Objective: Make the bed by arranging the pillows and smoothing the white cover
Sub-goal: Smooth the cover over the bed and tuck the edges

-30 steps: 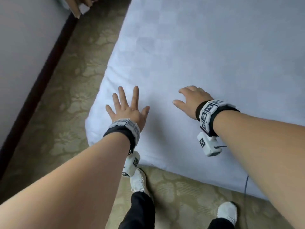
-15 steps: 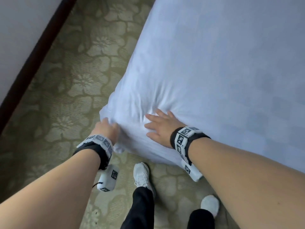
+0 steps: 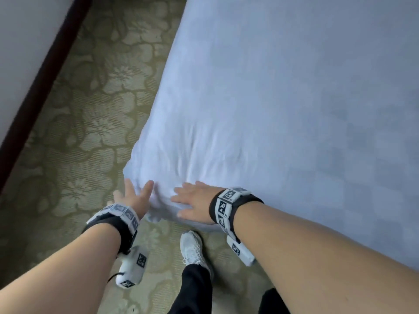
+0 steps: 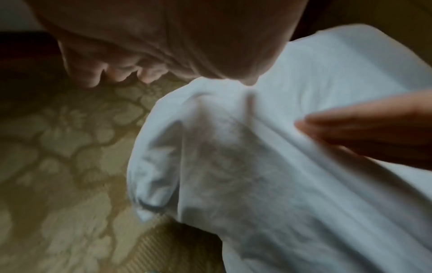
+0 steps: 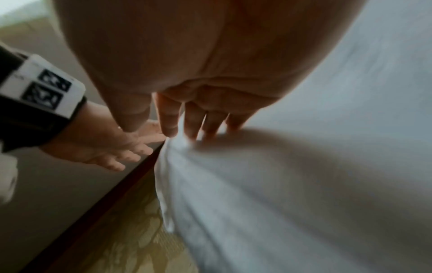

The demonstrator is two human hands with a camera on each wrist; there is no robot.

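The white cover [image 3: 272, 109] lies over the bed and is smooth except for creases fanning out from its near left corner [image 3: 147, 175]. My left hand [image 3: 133, 196] is at that corner with fingers spread; its thumb [image 4: 250, 81] touches the cloth, and the other fingers [image 4: 117, 73] hang over the carpet holding nothing. My right hand [image 3: 195, 202] lies flat on the cover just right of the corner, its straight fingers [image 5: 194, 125] pressing the fabric. The corner's hem [image 4: 149, 199] hangs down loose. No pillow is in view.
Patterned green carpet [image 3: 90, 132] runs along the bed's left side between the bed and a pale wall [image 3: 22, 41] with a dark baseboard [image 3: 45, 71]. My white shoe [image 3: 192, 248] and dark trouser legs stand at the foot of the bed.
Both hands slid from the top of the cover down to its near corner. The left hand, curled on the corner half a second ago, has opened with fingers spread.
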